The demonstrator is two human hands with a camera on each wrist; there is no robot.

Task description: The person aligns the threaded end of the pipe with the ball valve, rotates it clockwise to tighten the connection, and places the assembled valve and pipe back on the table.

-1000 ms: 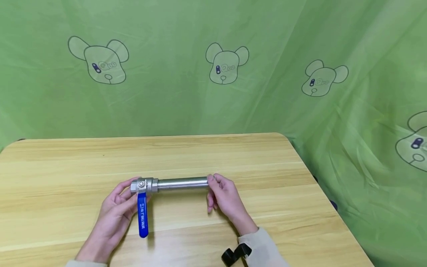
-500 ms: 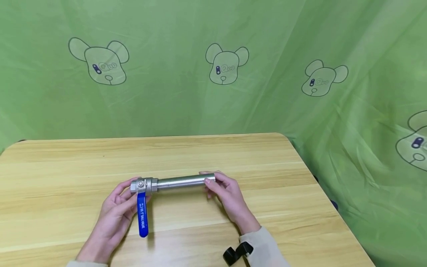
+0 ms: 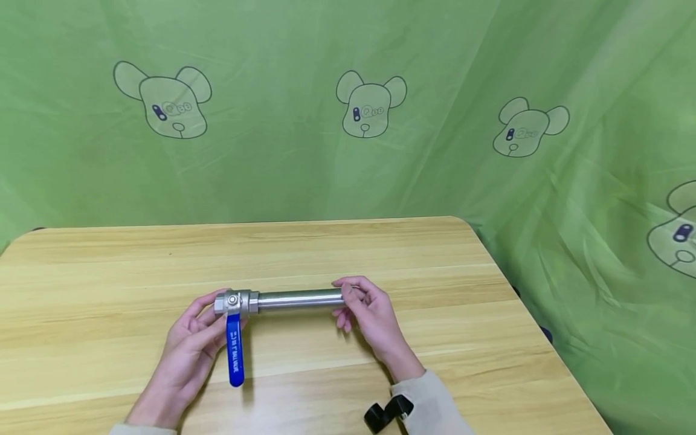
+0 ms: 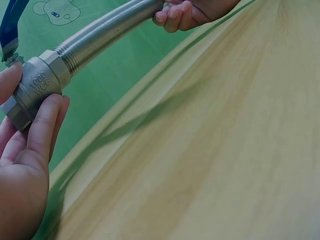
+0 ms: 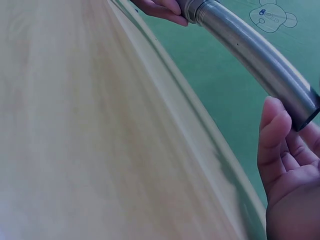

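A steel ball valve (image 3: 237, 302) with a blue lever handle (image 3: 235, 350) is held above the table by my left hand (image 3: 185, 359). In the left wrist view, the thumb is on one side of the valve body (image 4: 42, 82) and the fingers on the other. A straight metal pipe (image 3: 299, 298) extends rightward from the valve, a few threads (image 4: 67, 59) showing where it enters. My right hand (image 3: 379, 323) holds the pipe's free end between thumb and fingers. From the right wrist view, the pipe's open end (image 5: 306, 117) is visible against those fingers.
The wooden table (image 3: 304, 254) spreads beneath both hands. A green curtain (image 3: 272, 175) with printed bear heads hangs behind it and along the right side. A black device (image 3: 387, 414) is strapped at the right sleeve (image 3: 432, 399).
My right hand has shifted its fingers around the pipe's end, which stood exposed half a second ago and is now covered by the thumb. The left hand and valve have barely moved.
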